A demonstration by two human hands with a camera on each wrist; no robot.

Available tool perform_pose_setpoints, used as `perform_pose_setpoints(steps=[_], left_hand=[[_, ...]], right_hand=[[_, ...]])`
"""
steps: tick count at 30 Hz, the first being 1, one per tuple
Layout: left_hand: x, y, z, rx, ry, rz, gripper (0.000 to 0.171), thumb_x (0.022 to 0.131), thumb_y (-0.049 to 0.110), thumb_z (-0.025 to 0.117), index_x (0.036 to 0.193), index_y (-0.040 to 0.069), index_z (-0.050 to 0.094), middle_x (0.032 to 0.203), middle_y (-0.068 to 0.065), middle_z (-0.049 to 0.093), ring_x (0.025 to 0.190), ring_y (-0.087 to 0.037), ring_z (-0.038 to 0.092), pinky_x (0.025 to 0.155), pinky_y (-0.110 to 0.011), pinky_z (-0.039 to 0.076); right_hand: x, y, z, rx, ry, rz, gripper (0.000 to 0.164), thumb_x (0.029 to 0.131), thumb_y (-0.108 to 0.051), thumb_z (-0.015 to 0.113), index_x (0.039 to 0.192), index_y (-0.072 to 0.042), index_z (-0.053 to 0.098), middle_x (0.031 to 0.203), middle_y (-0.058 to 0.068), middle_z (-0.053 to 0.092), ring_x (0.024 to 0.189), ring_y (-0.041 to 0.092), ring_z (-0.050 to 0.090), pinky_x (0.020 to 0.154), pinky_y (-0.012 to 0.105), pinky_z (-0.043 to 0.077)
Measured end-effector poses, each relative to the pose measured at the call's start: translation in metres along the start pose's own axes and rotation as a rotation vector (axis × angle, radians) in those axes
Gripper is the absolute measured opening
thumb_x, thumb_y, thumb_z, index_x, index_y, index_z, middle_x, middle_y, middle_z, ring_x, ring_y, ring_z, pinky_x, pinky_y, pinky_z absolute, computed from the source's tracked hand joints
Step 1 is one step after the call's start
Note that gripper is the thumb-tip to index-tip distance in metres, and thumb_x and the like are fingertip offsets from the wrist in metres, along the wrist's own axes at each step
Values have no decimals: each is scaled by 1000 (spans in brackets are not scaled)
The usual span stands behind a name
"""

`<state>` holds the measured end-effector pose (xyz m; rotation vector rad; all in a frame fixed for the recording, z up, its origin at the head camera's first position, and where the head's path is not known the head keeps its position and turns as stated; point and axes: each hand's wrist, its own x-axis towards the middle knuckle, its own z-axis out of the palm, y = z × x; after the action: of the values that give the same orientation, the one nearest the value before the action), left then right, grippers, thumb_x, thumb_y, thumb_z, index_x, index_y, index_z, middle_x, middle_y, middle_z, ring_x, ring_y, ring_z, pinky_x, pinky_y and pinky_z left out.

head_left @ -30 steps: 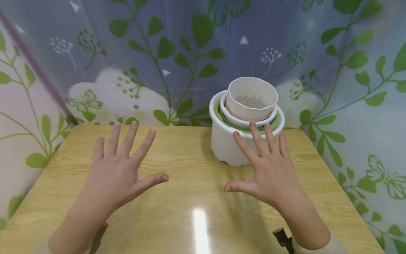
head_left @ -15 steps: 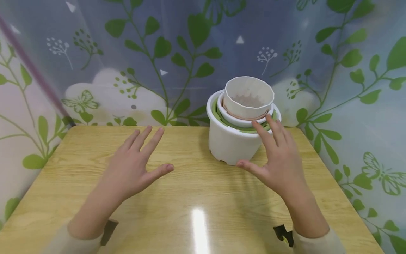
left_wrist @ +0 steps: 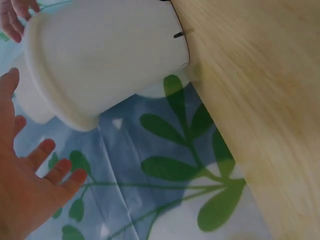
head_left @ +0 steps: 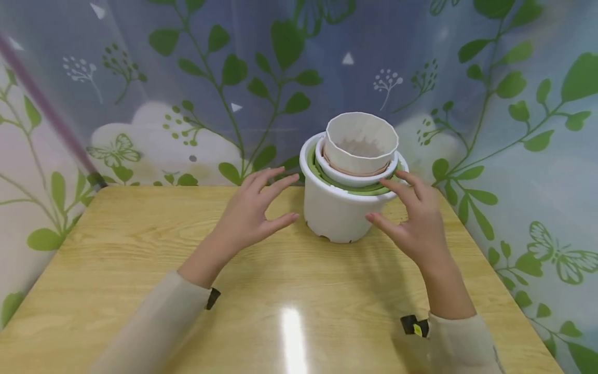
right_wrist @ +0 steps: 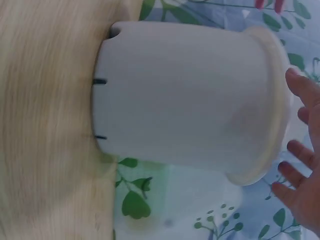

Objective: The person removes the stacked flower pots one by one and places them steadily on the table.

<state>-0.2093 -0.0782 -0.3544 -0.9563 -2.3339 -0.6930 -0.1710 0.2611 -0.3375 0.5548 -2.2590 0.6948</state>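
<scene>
A stack of nested plant pots stands on the table. The outermost is a large white pot (head_left: 338, 218), notched along its base. Inside it are a green pot (head_left: 369, 190), a smaller white pot (head_left: 351, 180), a thin pinkish rim (head_left: 376, 171) and a white faceted pot (head_left: 357, 157) on top. My left hand (head_left: 249, 210) hovers left of the stack, fingers spread and apart from it. On the other side my right hand (head_left: 418, 221) has its fingertips by the large pot's rim; whether they touch cannot be told. Neither hand holds anything. The large pot's wall fills much of both wrist views.
The stack is near the back edge of the wooden table (head_left: 252, 306). Behind it hangs a blue curtain (head_left: 196, 67) printed with leaves, and patterned curtain also runs along both sides. A bright light reflection lies on the tabletop.
Both hands were spread above the table. The left hand has moved right and forward towards the pots; the right has turned inward beside the rim. The pots have not moved on the table.
</scene>
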Motion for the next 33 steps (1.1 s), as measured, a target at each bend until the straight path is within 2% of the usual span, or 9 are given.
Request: perform_pose_setpoints(steps=[3,7,12,15,19,24,33], left_hand=[[17,-1,14,20,-16,68,65,88,52,71,145,29,51,147,-9,49,136,-35,44,111,-55,42],[32,-4,26,29,-25,160,58,89,47,71,141,26,56,143,-10,52,133,-33,46,113,-50,40],[51,-6,37,15,42,260,49,88,41,74,132,22,64,133,-11,58,131,-32,49,113,-47,40],[57,-7,41,-12,51,309,44,88,39,75,127,21,67,127,-8,60,129,-31,50,115,-44,38],[58,-7,45,-53,24,331,41,87,37,77,121,17,67,120,-8,60,121,-28,52,112,-38,40],[58,-4,47,-53,29,305,38,86,35,78,117,16,67,115,-8,58,114,-27,51,106,-37,43],[51,-4,47,-20,105,319,25,86,24,79,107,18,68,106,-7,60,103,-27,54,93,-36,47]], right_hand=[[-2,9,2,-27,-11,-46,60,66,-23,93,121,-14,70,131,17,59,122,39,53,98,58,44],[-4,18,7,-52,-16,-89,50,69,-21,91,115,-13,72,121,17,62,112,39,55,92,53,45],[0,25,6,-55,9,-158,41,71,-12,89,109,-11,74,114,17,64,104,39,56,87,49,45],[5,26,7,-46,23,-210,37,71,-6,88,105,-11,75,109,15,66,99,37,57,86,47,45],[9,27,10,-49,20,-253,30,72,-4,87,99,-10,75,103,13,66,93,33,58,82,42,46],[9,24,12,-41,34,-263,25,73,-3,86,94,-10,75,98,11,65,90,32,57,79,42,46],[7,20,15,-26,54,-310,16,78,-4,83,92,-10,75,93,11,63,86,33,55,78,40,44]])
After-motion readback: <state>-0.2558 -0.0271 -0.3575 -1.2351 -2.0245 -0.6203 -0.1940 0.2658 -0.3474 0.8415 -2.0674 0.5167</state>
